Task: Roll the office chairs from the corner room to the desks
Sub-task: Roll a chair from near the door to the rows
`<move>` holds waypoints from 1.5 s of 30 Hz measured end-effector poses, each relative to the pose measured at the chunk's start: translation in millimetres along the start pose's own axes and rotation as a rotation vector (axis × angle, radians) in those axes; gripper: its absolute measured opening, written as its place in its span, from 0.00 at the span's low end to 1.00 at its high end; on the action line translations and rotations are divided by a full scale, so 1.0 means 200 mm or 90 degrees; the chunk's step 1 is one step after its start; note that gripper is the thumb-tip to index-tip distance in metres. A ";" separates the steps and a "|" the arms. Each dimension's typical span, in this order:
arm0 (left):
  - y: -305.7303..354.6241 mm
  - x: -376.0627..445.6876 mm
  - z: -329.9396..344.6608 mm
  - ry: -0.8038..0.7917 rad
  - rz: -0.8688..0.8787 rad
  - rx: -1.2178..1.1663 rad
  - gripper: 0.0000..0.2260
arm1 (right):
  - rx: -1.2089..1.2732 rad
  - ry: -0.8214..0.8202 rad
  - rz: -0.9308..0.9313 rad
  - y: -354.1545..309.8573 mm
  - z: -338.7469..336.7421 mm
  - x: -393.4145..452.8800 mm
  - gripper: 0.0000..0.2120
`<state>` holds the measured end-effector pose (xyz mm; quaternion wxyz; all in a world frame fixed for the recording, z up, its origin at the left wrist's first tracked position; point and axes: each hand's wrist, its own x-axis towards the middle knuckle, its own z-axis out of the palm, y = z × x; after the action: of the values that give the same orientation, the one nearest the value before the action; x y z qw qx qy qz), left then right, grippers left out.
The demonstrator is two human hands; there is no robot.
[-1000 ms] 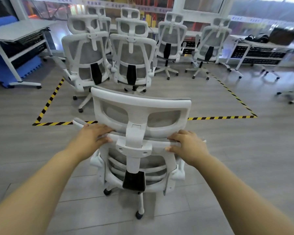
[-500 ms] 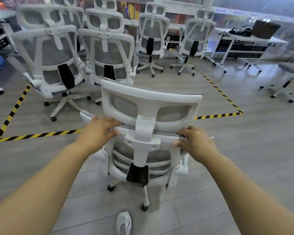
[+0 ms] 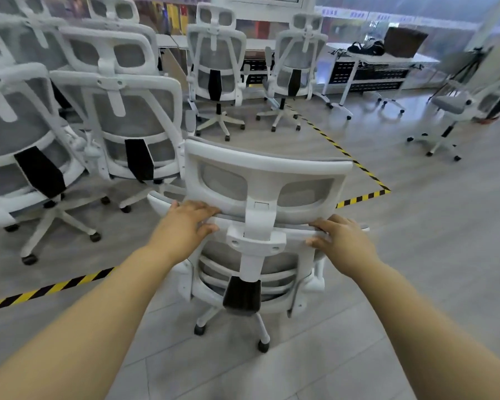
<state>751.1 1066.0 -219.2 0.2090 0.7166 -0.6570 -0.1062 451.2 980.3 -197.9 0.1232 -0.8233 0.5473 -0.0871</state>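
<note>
A white mesh office chair (image 3: 264,180) with a headrest stands right in front of me, its back toward me. My left hand (image 3: 185,223) grips the top rail of the backrest left of the headrest post, fingers over the rail and thumb below. My right hand (image 3: 339,241) grips the same rail on the right side. The chair's castors rest on grey floor just outside a yellow-black taped square (image 3: 361,197).
Several white chairs (image 3: 133,116) crowd the taped area at left and behind. A white desk (image 3: 381,60) with bags stands at the back right. A grey stool on castors (image 3: 448,111) is at far right. Open floor lies to the right.
The view and the chair have swung to the right while moving closer to the parked chairs at left. Both hands keep their grip on the backrest rail.
</note>
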 end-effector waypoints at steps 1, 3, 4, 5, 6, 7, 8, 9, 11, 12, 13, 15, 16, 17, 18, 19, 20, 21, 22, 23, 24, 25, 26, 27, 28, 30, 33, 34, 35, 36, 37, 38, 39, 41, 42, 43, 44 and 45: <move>-0.01 0.08 0.00 -0.001 0.002 0.001 0.17 | 0.003 0.002 0.003 0.01 0.00 0.07 0.18; -0.03 0.25 0.01 0.000 0.006 0.003 0.17 | 0.004 0.001 0.010 0.03 0.00 0.24 0.18; -0.04 0.33 0.01 0.001 0.008 0.006 0.17 | 0.001 0.001 0.014 0.04 0.00 0.32 0.18; -0.06 0.41 0.01 0.004 0.011 0.009 0.17 | -0.001 0.005 0.015 0.06 0.00 0.40 0.18; -0.07 0.50 0.01 0.007 0.014 0.011 0.17 | -0.002 0.010 0.014 0.07 0.00 0.48 0.17; -0.08 0.58 0.01 0.010 0.019 0.016 0.17 | -0.003 0.012 0.014 0.08 0.00 0.56 0.18; -0.10 0.67 0.02 0.010 0.025 0.022 0.17 | -0.006 0.013 0.016 0.09 -0.01 0.65 0.18; -0.12 0.75 0.02 0.013 0.034 0.028 0.17 | -0.010 0.012 0.020 0.10 -0.01 0.73 0.19; -0.18 0.94 0.04 0.018 0.055 0.034 0.16 | -0.020 0.014 0.024 0.12 -0.02 0.91 0.19; -0.21 1.04 0.04 0.018 0.064 0.035 0.17 | -0.023 0.015 0.023 0.13 -0.02 0.99 0.19; -0.24 1.13 0.05 0.012 0.068 0.035 0.19 | -0.027 0.019 0.021 0.14 -0.01 1.08 0.19; -0.30 1.33 0.06 0.001 0.066 0.028 0.19 | -0.029 0.025 0.022 0.15 -0.01 1.26 0.18; -0.32 1.43 0.06 0.000 0.066 0.024 0.17 | -0.026 0.026 0.022 0.16 -0.02 1.36 0.18; -0.34 1.52 0.06 0.003 0.069 0.023 0.16 | -0.022 0.024 0.023 0.16 -0.02 1.45 0.18; -0.37 1.62 0.06 0.004 0.072 0.024 0.16 | -0.020 0.020 0.025 0.17 -0.03 1.54 0.18; -0.38 1.71 0.06 0.004 0.075 0.025 0.16 | -0.019 0.015 0.027 0.17 -0.03 1.63 0.18; -0.40 1.80 0.06 0.001 0.074 0.023 0.16 | -0.018 0.010 0.027 0.18 -0.04 1.72 0.19; -0.42 1.89 0.06 -0.002 0.073 0.022 0.16 | -0.015 0.008 0.027 0.19 -0.04 1.81 0.19; -0.44 1.98 0.06 -0.004 0.073 0.023 0.16 | -0.012 0.007 0.030 0.19 -0.04 1.89 0.19; -0.46 2.06 0.06 -0.007 0.073 0.027 0.16 | -0.008 0.006 0.034 0.19 -0.04 1.97 0.19; -0.48 2.14 0.06 -0.007 0.074 0.030 0.16 | -0.005 0.005 0.038 0.19 -0.04 2.05 0.19; -0.50 2.22 0.06 -0.007 0.074 0.030 0.16 | -0.003 0.004 0.040 0.19 -0.04 2.13 0.20; -0.52 2.30 0.06 -0.007 0.073 0.028 0.16 | -0.005 0.003 0.040 0.20 -0.05 2.21 0.20; -0.54 2.37 0.06 -0.006 0.072 0.026 0.16 | -0.011 0.000 0.041 0.20 -0.05 2.28 0.20; -0.56 2.44 0.07 -0.006 0.070 0.023 0.16 | -0.017 -0.001 0.044 0.20 -0.05 2.36 0.20; -0.61 2.59 0.07 -0.004 0.075 0.018 0.16 | -0.021 0.000 0.052 0.20 -0.05 2.50 0.20; -0.68 2.80 0.08 0.003 0.086 0.015 0.17 | -0.009 0.005 0.072 0.21 -0.04 2.71 0.19; -0.70 2.87 0.08 0.003 0.085 0.008 0.17 | -0.008 0.006 0.078 0.21 -0.04 2.78 0.19; -0.72 2.94 0.08 0.003 0.089 0.006 0.17 | -0.009 0.008 0.082 0.20 -0.04 2.85 0.19; -0.75 3.01 0.08 0.002 0.096 0.008 0.17 | -0.016 0.007 0.085 0.20 -0.03 2.92 0.19; -0.78 3.08 0.07 -0.001 0.102 0.009 0.17 | -0.032 0.006 0.088 0.19 -0.03 2.99 0.19; -0.81 3.15 0.06 -0.007 0.105 0.008 0.17 | -0.046 0.003 0.089 0.18 -0.03 3.06 0.18; -0.84 3.22 0.05 -0.014 0.104 0.006 0.18 | -0.050 0.004 0.090 0.17 -0.03 3.13 0.18; -0.89 3.35 0.03 -0.026 0.097 0.002 0.18 | -0.029 0.007 0.101 0.13 -0.03 3.25 0.18; -0.92 3.42 0.02 -0.028 0.096 0.002 0.18 | -0.018 0.008 0.104 0.12 -0.02 3.31 0.18; -0.95 3.48 0.01 -0.027 0.103 0.007 0.18 | -0.015 0.010 0.103 0.10 -0.02 3.38 0.18; -0.98 3.53 0.00 -0.029 0.109 0.015 0.18 | -0.018 0.011 0.102 0.09 -0.01 3.44 0.19; -1.01 3.60 -0.01 -0.032 0.109 0.021 0.18 | -0.022 0.013 0.104 0.07 -0.01 3.50 0.18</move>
<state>1015.0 367.2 -218.4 0.1890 0.6580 -0.7227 -0.0952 708.5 329.3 -195.1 0.1102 -0.7769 0.6153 -0.0754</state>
